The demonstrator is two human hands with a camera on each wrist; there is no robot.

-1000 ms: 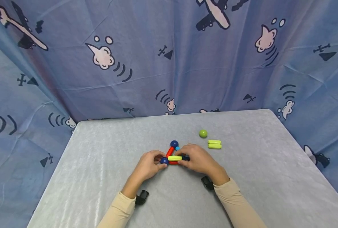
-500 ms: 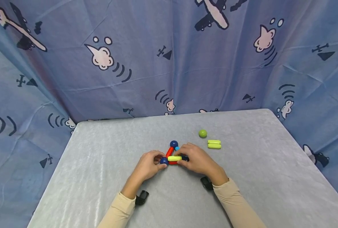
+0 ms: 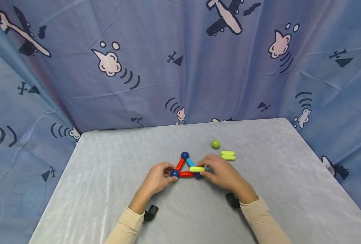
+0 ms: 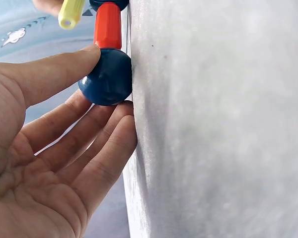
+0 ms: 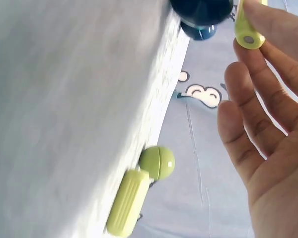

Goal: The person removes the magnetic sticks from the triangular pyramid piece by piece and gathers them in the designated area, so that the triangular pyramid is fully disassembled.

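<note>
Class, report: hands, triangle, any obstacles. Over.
Left hand gripping triangle by near-left ball. Right hand pinching yellow rod above near-right ball. Green ball, paired rods aside.

No readable text, labels, brands, numbers or signs in any of the three views.
</note>
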